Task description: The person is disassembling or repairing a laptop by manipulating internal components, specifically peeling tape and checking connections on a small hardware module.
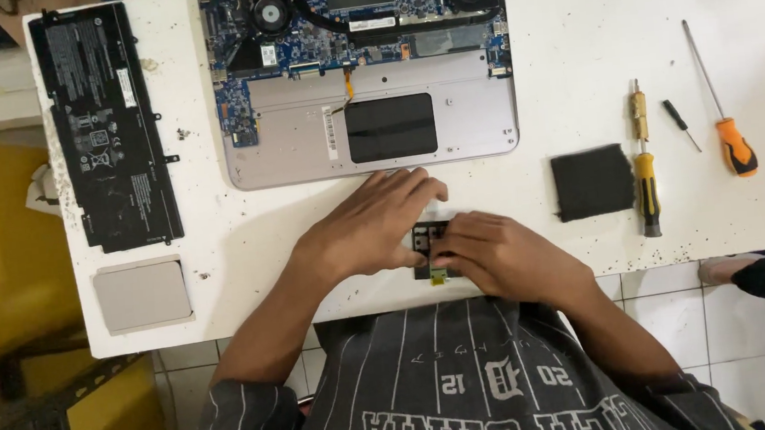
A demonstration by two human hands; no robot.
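Both hands are meeting near the front edge of the white counter (567, 5), just in front of the person's striped dark shirt. The left hand (370, 225) is lying with its palm down, and its fingers (408, 190) are stretched forward and close together, the tips touching the upper edge of a small dark flat component with a yellow-green tab (430, 250). The right hand (497, 256) is coming from the other side, and its fingers (467, 231) are curling over this component and pressing on it; they are covering part of it, so I cannot tell whether they are really clamping it or only resting on top. The component is lying on the counter between the two hands.

Just behind the hands an opened silver laptop with its blue circuit board and two round fans uncovered (361, 69) is lying (its dark touchpad panel is facing the person). Well to the left a long black flat battery pack (107, 128) is lying, and near it a small grey square plate (142, 294). To the right a black square pad (592, 182) is lying just beside a yellow-and-black screwdriver (645, 174). Further right are a tiny black screwdriver (681, 124) and a long screwdriver with an orange handle (722, 107).
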